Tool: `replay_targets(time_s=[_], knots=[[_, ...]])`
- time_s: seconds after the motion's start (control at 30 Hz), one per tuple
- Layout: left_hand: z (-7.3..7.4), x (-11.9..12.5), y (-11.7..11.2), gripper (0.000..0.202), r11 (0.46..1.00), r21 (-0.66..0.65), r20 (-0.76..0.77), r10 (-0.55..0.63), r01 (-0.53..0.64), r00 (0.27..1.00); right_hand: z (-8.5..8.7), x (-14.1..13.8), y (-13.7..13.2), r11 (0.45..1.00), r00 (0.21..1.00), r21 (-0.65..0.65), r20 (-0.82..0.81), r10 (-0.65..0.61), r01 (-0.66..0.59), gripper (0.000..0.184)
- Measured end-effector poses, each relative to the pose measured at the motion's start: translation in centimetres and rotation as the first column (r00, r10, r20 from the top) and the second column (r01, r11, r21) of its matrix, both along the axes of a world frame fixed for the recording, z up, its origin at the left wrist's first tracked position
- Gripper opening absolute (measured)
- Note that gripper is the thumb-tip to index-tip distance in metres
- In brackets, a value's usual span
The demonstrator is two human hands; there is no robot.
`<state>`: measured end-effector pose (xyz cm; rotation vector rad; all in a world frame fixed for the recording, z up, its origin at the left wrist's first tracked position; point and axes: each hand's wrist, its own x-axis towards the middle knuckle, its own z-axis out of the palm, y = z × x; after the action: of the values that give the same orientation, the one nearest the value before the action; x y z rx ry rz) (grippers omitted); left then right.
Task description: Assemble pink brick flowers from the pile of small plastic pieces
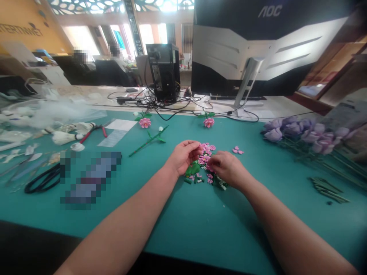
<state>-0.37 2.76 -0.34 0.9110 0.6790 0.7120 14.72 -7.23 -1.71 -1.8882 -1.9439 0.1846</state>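
Observation:
A small heap of pink and green building-block pieces [205, 158] lies on the mat between my hands, pink flower parts mostly on top. At its left edge my left hand [186, 156] is closed, fingers curled in toward the thumb; whatever they pinch is too small to make out. My right hand [228, 168] reaches in from the other side, fingers bent down into the heap, their tips partly hidden. Below the left hand lie green leaf pieces [195, 168] and short green bits. Some loose pink petal pieces [237, 150] sit apart, right of the heap.
Two pink block flowers [145, 122] [209, 122] and a green stem [149, 141] lie beyond my hands. Purple flowers [308, 133] and green stem pieces [328, 190] are at right. Left are shuttlecocks [64, 138], red-handled pliers [91, 133] and a black cable [43, 181]. A monitor [246, 49] stands behind.

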Motion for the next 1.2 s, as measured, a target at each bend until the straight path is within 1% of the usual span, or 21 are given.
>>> replay_targets(time_s=[0.1,0.27,0.4,0.57,0.67,0.73,0.8,0.87,0.93,1.03,1.2], knots=[[0.0,0.0,0.0,0.006,1.0,-0.005,-0.006,0.004,-0.004,1.0,0.2,-0.4,-0.2,0.999,0.999,-0.04,0.034,0.032,-0.03,0.014],[-0.1,0.1,-0.1,0.007,1.0,-0.004,0.003,0.002,-0.002,1.0,0.3,-1.1,-0.5,0.996,0.997,-0.086,0.072,0.037,-0.03,0.01],[-0.2,0.1,-0.2,0.007,1.0,0.009,0.017,-0.011,0.01,1.0,0.0,-1.5,-0.5,0.995,0.99,-0.09,0.132,0.042,-0.03,0.009],[-0.2,0.2,-0.2,0.005,1.0,0.014,0.011,-0.016,0.016,1.0,-0.3,-1.9,-0.3,0.997,0.976,-0.078,0.213,0.044,-0.028,0.014],[-0.1,0.2,-0.2,0.004,1.0,0.015,0.003,-0.01,0.01,1.0,-0.2,-2.1,-0.3,0.999,0.98,-0.035,0.197,0.04,-0.034,0.016],[-0.1,0.2,-0.3,0.006,1.0,0.016,0.001,0.0,0.0,1.0,0.1,-2.2,-0.3,1.0,0.994,0.008,0.109,0.003,-0.004,0.015],[-0.1,0.3,-0.3,0.009,1.0,0.016,0.001,0.006,-0.006,1.0,0.4,-2.0,-0.3,0.998,0.998,0.031,-0.047,-0.05,0.052,0.013],[-0.2,0.3,-0.3,0.011,1.0,0.018,0.004,0.0,-0.001,1.0,0.6,-1.8,-0.2,0.994,0.97,0.046,-0.229,-0.083,0.096,0.009],[-0.3,0.3,-0.3,0.016,1.0,0.021,0.011,-0.014,0.014,1.0,0.6,-1.5,-0.1,0.989,0.918,0.082,-0.387,-0.084,0.125,0.008],[-0.5,0.4,-0.4,0.018,0.999,0.024,0.017,-0.037,0.036,0.999,0.4,-1.0,0.2,0.981,0.826,0.13,-0.562,-0.048,0.145,0.015],[-0.5,0.6,-0.8,0.013,0.998,0.055,0.013,-0.021,0.02,1.0,0.3,-0.8,0.6,0.978,0.632,0.114,-0.775,-0.024,0.176,0.014]])
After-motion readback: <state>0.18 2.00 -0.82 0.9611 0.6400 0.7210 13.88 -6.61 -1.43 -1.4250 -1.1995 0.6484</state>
